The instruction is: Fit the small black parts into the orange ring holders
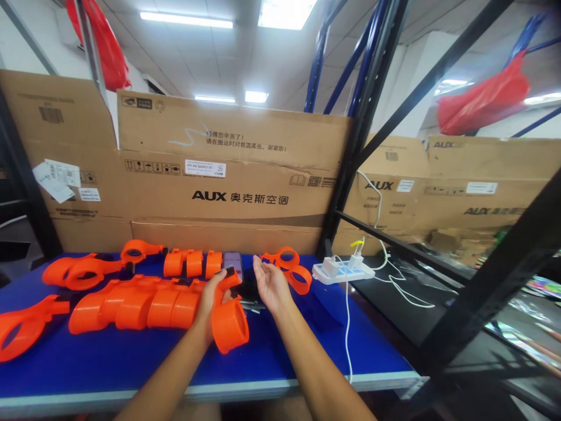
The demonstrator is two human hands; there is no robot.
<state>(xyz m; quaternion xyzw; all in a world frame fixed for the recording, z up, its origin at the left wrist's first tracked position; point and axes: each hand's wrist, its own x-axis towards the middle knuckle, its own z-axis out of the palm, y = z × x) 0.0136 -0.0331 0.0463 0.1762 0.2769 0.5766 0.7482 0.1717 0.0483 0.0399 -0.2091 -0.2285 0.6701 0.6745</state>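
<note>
My left hand (209, 304) is closed round the narrow arm of an orange plastic ring-shaped part (230, 328). The part's open ring hangs below my fingers, and a small black piece shows at its upper end. My right hand (272, 287) is held apart from it, palm turned up and fingers stretched out, with nothing visible in it. Between my hands lie some black items (249, 286) and thin silvery pieces (254, 306), partly hidden. Just right of my right hand, more orange ring parts (300, 279) rest on the blue table (131, 362).
A row of orange ring parts (131, 307) stands left of my left hand, with several more behind and farther left. A phone (232, 261) lies at the back. On the right is a white power strip (324, 272) with a cable (347, 327). Cardboard (236, 169) walls the far edge.
</note>
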